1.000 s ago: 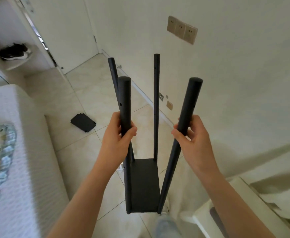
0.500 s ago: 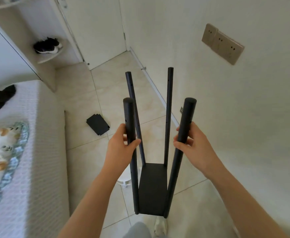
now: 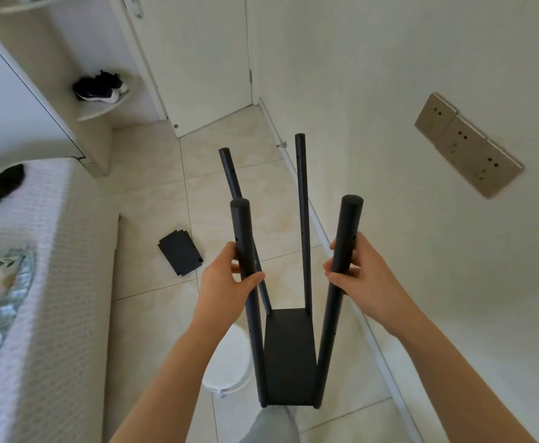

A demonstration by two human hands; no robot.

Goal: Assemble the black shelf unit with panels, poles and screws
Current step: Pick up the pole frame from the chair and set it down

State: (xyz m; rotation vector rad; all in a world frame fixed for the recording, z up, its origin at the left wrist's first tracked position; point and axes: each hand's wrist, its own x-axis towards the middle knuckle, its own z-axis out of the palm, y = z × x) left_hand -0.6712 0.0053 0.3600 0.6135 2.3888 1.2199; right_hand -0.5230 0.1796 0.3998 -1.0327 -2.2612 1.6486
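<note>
A black shelf frame stands upright in front of me: one black bottom panel (image 3: 288, 353) with black poles rising from its corners. My left hand (image 3: 226, 282) grips the near left pole (image 3: 244, 238) around its upper part. My right hand (image 3: 357, 271) grips the near right pole (image 3: 346, 231) at about the same height. The two far poles (image 3: 303, 203) stand free, with small screw holes along them. A stack of loose black panels (image 3: 181, 252) lies flat on the tiled floor to the left of the frame.
A white-covered bed (image 3: 38, 282) with a patterned cushion fills the left side. A white wall with a beige socket plate (image 3: 467, 145) runs close on the right. A white round object (image 3: 226, 366) sits on the floor by the frame. A door and a shelf with shoes (image 3: 100, 87) stand at the back.
The view has swung left and tilted, so the frame sits more centred and the door shows more. Both hands keep the same grip on the near poles.
</note>
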